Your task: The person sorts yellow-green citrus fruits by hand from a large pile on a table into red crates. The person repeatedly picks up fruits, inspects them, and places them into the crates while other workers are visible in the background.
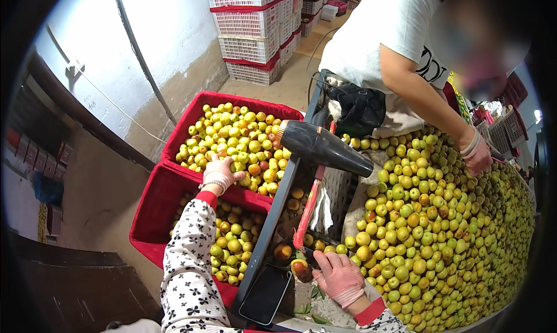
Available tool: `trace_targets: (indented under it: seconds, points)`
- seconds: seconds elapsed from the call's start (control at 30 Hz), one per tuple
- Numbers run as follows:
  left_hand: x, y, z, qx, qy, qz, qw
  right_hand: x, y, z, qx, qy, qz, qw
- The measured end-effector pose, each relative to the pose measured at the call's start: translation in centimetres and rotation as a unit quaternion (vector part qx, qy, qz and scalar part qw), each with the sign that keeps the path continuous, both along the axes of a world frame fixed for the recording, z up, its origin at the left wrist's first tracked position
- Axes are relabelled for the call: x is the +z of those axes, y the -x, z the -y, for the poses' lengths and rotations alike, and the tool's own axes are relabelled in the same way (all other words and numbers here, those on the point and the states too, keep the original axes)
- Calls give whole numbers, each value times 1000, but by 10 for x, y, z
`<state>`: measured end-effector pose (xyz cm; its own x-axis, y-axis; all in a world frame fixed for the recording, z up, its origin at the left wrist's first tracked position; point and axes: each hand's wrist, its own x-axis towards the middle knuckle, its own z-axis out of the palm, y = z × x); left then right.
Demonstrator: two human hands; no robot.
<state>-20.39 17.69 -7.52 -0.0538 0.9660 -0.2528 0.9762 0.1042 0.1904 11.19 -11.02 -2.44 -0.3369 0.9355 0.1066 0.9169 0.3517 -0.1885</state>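
My left hand (pixel 221 175), in a pale knit glove, reaches over the farther red-lined crate (pixel 198 102). Its fingertips touch the yellow-green jujubes (pixel 230 130) heaped there, thumb held apart; no fruit shows in its grasp. My right hand (pixel 339 277), in a pinkish knit glove, lies palm down at the near edge of a large jujube pile (pixel 417 228). Its fingers are apart, and whatever is under the palm is hidden. Beside its thumb sits a brown-patched jujube (pixel 301 270). My left forearm partly covers a nearer red-lined crate (pixel 152 207) holding more jujubes.
A black hair dryer (pixel 324 146) sits across the dark metal rail (pixel 272 215), above a red-wrapped rod (pixel 308 215). A smartphone (pixel 265 294) lies near the rail. Across the pile, a co-worker's gloved hand (pixel 476 154) touches fruit. Stacked white plastic crates (pixel 246 24) stand behind.
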Motion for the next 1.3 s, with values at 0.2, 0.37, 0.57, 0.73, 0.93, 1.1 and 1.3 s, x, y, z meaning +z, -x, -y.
trace_targets:
  seconds: [0.2,0.37,0.57,0.73,0.93,1.1,1.3]
  points:
    - [-2,3,-29,-15,113,-55,992,-1,1,5,-13,14,16,1000]
    - [1,19,-3,16,37,45,998,-4,0,6,-12,-2,19,1000]
    - [-24,75,94,53,-67,185,979,-6,2,6,-12,14,13,1000]
    - [-24,81,158,62,138,-102,983,-4,3,7,-14,-1,19,1000]
    - [-27,45,138,-54,-125,103,985,-6,7,13,-21,5,16,1000]
    - [5,-51,141,-135,-247,262,923,7,0,15,-21,63,-19,998]
    - [55,-173,195,-401,-253,259,842,12,-45,35,-21,82,-111,990]
